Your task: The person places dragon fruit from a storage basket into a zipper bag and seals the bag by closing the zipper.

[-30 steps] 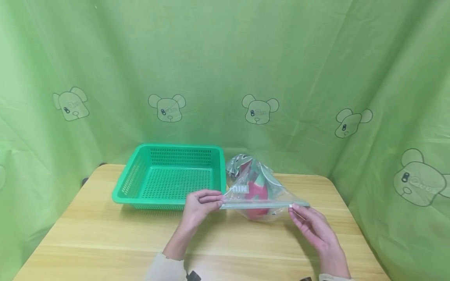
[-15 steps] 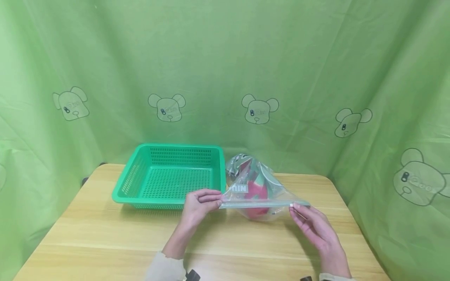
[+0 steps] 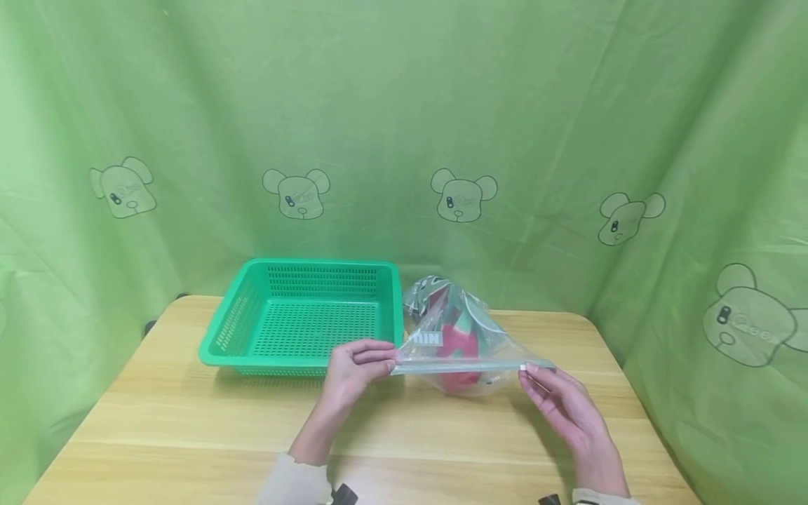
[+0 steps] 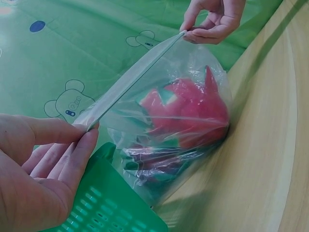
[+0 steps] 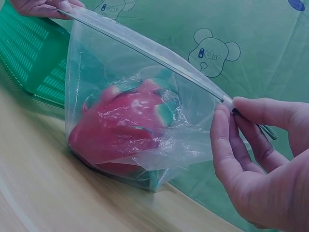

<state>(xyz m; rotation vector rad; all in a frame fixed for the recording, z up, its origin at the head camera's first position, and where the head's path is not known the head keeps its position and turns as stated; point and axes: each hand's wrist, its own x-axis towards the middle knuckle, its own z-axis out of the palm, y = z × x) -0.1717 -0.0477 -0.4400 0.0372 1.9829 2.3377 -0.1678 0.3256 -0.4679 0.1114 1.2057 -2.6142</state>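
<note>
Two hands are stretching the zip strip (image 3: 463, 366) of a clear plastic bag (image 3: 454, 337) taut between them. The left hand (image 3: 356, 372) is pinching the strip's left end between thumb and fingers, while the right hand (image 3: 558, 400) is pinching the small white slider (image 3: 523, 367) at the right end. The bag is hanging between the hands with its bottom resting on the tabletop (image 3: 189, 428), and a red dragon fruit (image 5: 120, 128) with green tips is sitting inside it, below the strip.

To work the slider cleanly, I judge that the left hand should be keeping the strip straight and level while the right is drawing along the track without twisting, since slack film could be jamming the seal.

Just beyond the left hand, a green perforated basket (image 3: 303, 315) is standing on the pale wooden tabletop, touching the bag's side. Green sheeting (image 3: 404, 105) printed with bear heads is draping behind and to both sides.
</note>
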